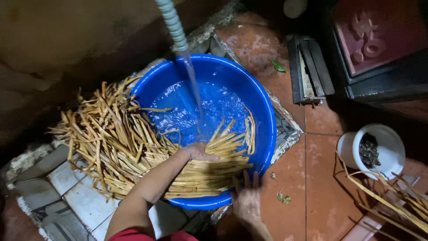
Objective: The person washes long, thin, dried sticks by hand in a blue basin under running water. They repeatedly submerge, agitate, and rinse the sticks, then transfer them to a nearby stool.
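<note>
Item: bundle of dried plant strips (209, 172), flat, tan, long. It lies across the lower rim of the blue plastic basin (267, 129), lower centre of the frame, with its long axis running roughly left to right. Its right-hand ends reach over the water; its left-hand end merges into the loose heap of the same strips (107, 138) spread over the tiled ledge (84, 201) at left.

Your left hand (199, 152): nearer of the two to the bundle, resting on top of it about mid-length. The palm faces down and the fingers are laid across the strips pointing right. They press rather than wrap, so I cannot tell whether any strips are pinched underneath.

Your right hand (247, 198): below the bundle, at the bottom centre of the frame, fingers spread open and braced against the basin's outer wall. It holds nothing and the strips lie just above its fingertips.

Water: a stream falls from a ribbed hose (171, 22) at top centre into the basin, landing just above your left hand.

Also present: a white bucket (352, 149) with dark contents at right, more loose strips (392, 196) at lower right, and a dark slatted object (307, 71) on the red tiled floor (312, 196) at upper right.
</note>
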